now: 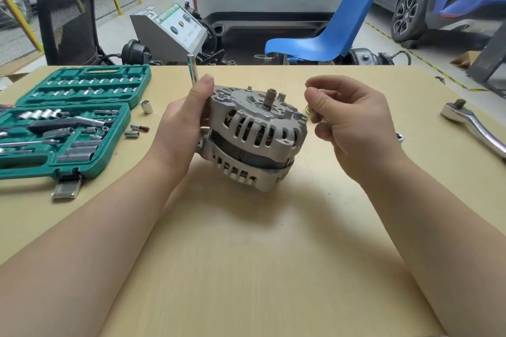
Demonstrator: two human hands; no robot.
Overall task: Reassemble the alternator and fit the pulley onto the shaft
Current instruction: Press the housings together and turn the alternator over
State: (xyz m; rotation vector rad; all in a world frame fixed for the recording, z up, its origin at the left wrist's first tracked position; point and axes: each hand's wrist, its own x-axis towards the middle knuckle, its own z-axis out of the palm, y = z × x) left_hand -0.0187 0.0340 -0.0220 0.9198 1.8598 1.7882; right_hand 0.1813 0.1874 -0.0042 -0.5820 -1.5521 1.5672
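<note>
On the desk [246, 254], in the head view, the alternator [253, 137] stands closed, its shaft [271, 100] bare: pulley not yet fitted. Left hand [186, 120] grips the housing; right hand [347, 115] fingers [315, 98] pinch something small, unidentifiable.

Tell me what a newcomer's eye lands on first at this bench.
First the grey alternator at the table's centre, its bare shaft pointing up with no pulley on it, steadied by the left hand while the right hand hovers beside it, fingers curled around something small. Next the open green socket set at the left, then the chrome ratchet at the right edge.
</note>
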